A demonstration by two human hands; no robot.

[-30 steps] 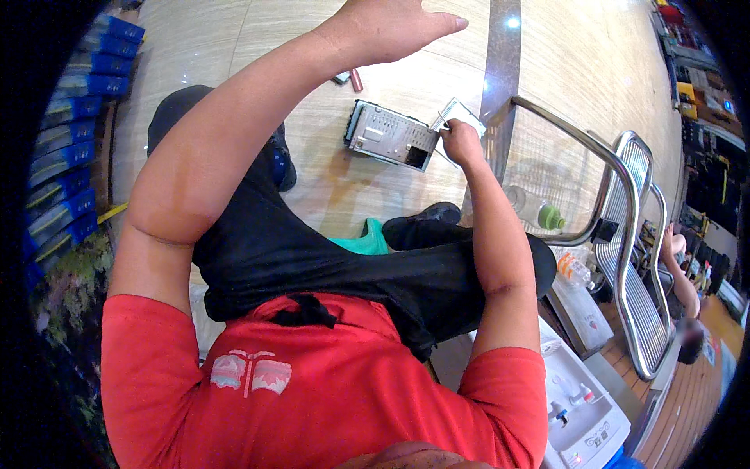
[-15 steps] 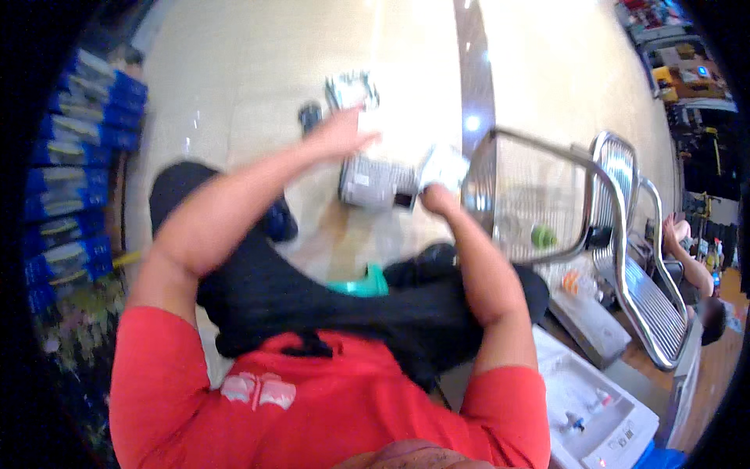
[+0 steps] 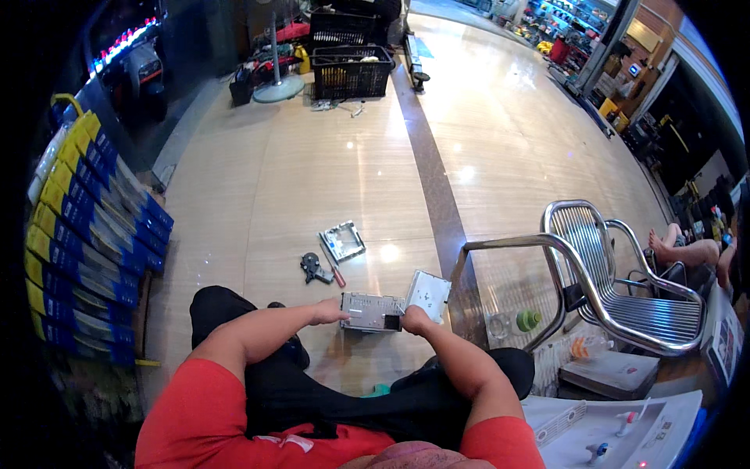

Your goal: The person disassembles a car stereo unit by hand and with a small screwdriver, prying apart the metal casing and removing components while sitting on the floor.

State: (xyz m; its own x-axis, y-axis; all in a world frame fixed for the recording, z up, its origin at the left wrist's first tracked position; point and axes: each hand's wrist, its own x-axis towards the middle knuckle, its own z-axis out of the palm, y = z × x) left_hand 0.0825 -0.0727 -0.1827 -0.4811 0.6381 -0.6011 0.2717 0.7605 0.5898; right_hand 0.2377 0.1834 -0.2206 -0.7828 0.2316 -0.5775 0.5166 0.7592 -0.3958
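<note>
A silvery metal box-shaped unit [image 3: 367, 312], with slots and a black patch at its right end, sits low in front of me between my hands. My left hand [image 3: 328, 312] is at its left end, fingers curled against the edge. At the box's right corner my right hand [image 3: 419, 320] is closed, its fingertips partly hidden. A pale metal plate [image 3: 429, 293] lies tilted just beyond that hand; whether it joins the box I cannot tell. Farther off on the floor are a square metal frame [image 3: 344, 241], a black mechanical part [image 3: 314, 268] and a red-handled screwdriver [image 3: 338, 277].
A chrome slatted chair [image 3: 644, 313] stands at the right, near a white dispenser-like panel [image 3: 625, 430] and another person's bare legs [image 3: 683, 252]. Blue and yellow boxes [image 3: 86, 242] are stacked at the left. A black crate [image 3: 351, 74] sits at the far side.
My left hand has come back from near the square frame to the box's left end. My right hand stays at the right end. The view has tilted up, showing more floor ahead.
</note>
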